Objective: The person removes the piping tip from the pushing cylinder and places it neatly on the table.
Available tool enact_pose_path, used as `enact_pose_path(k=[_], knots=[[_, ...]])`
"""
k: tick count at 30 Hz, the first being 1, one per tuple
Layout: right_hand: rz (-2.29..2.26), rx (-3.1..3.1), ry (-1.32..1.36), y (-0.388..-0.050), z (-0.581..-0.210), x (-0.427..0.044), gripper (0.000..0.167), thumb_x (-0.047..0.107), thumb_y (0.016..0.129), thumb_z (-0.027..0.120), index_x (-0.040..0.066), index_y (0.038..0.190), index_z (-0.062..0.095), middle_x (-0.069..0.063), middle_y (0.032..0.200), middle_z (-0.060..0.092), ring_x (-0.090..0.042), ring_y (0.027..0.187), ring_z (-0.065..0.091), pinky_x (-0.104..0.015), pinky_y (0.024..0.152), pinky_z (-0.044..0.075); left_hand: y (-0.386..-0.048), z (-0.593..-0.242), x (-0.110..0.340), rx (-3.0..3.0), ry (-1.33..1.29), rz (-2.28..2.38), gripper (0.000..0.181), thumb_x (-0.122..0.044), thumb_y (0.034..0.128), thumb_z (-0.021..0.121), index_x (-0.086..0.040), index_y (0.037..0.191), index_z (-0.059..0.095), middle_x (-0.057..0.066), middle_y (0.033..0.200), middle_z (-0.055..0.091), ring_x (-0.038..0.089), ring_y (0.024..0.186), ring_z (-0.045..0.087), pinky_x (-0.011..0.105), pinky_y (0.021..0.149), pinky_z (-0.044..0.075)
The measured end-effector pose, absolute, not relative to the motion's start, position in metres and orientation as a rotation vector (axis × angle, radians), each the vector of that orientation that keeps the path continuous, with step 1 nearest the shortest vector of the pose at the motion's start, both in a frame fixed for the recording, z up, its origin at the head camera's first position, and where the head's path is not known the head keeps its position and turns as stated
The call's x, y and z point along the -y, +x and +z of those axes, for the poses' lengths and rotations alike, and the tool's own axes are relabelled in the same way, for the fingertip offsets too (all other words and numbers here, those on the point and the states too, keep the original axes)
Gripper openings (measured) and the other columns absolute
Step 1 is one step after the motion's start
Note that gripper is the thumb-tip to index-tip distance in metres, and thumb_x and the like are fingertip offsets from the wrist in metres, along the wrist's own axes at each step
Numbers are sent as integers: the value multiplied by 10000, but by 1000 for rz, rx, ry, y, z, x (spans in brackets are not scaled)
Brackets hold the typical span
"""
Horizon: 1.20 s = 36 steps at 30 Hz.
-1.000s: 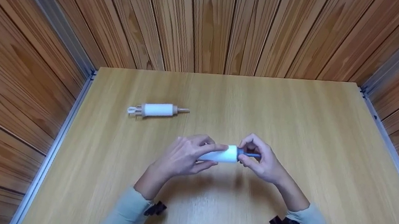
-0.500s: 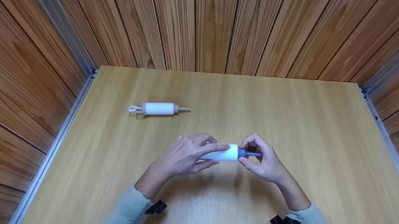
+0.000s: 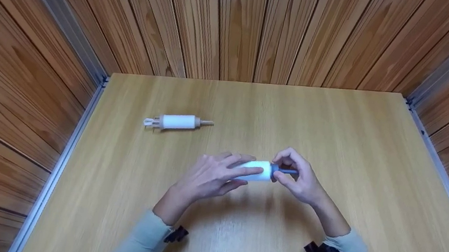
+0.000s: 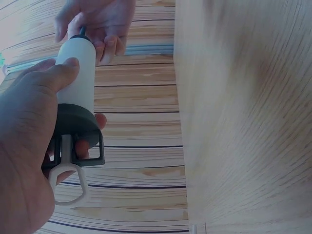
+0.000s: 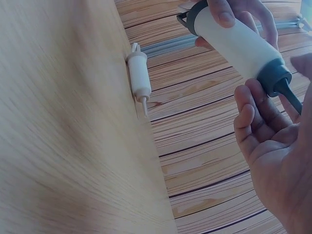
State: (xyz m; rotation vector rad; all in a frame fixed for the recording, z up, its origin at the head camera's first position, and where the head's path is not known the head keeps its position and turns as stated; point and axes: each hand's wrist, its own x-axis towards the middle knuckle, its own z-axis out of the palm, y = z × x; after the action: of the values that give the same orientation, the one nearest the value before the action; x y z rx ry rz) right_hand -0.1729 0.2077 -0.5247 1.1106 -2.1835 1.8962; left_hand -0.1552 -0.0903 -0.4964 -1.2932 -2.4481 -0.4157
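A white-barrelled syringe [image 3: 265,169] with dark blue-grey ends is held above the table. My left hand [image 3: 210,174] grips its barrel, fingers on one side and thumb on the other. Toward my left wrist, the dark flange with side loops [image 4: 75,119] and a pale ring handle [image 4: 84,184] stick out, as the left wrist view shows. At the other end, my right hand [image 3: 303,182] pinches the dark cap [image 5: 273,75] from which a thin nozzle [image 5: 290,97] juts. In the head view, the right fingers partly hide that cap.
A second syringe [image 3: 178,121], white with beige ends, lies on the wooden table [image 3: 315,125] beyond my left hand, its nozzle to the right. Wood-plank walls [image 3: 241,28] and metal rails [image 3: 58,156] border the table.
The held syringe has shifted slightly right and away from me, and both hands with it. My right fingers have changed position around the cap. The second syringe lies where it was.
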Motion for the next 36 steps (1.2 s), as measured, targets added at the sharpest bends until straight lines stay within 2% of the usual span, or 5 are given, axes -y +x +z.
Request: enact_pose_path(k=[8,16,24,29,36], knots=[[1929,2231,1069,-170,-523,-206,215,-188,963,647,-115,1152,575,125,1050,709,-31,824,694,-239,720,613,-155,-497,90,2446,-1313,-514,487,-352,1090,767,-339,1563,651,18,1475,751,198,997,796,229,625,533],[1858,2258,1064,-168,-521,-207,291,-176,917,719,-102,1172,601,118,1136,696,-62,1001,721,-221,879,616,-157,-492,91,2506,-1311,-693,466,-331,1076,789,-272,1529,695,54,1419,789,229,1088,816,319,750,647],[1837,2277,1056,-167,-523,-206,328,-164,909,733,-101,1198,593,116,1142,698,-62,994,707,-224,879,609,-157,-494,92,2504,-1305,-704,449,-336,1076,788,-262,1512,708,49,1384,800,209,1046,809,303,733,639],[1823,2286,1041,-167,-523,-206,346,-136,918,708,-107,1237,576,126,1145,719,-61,974,729,-233,881,625,-156,-496,91,2485,-1278,-630,486,-358,1073,791,-300,1545,688,40,1373,802,230,1083,818,293,716,634],[1871,2285,1041,-169,-522,-205,200,-146,994,626,-108,1183,575,109,1059,713,-73,797,696,-272,718,627,-156,-496,90,2475,-1260,-566,497,-375,1081,778,-328,1563,665,38,1329,806,195,976,797,240,628,542]])
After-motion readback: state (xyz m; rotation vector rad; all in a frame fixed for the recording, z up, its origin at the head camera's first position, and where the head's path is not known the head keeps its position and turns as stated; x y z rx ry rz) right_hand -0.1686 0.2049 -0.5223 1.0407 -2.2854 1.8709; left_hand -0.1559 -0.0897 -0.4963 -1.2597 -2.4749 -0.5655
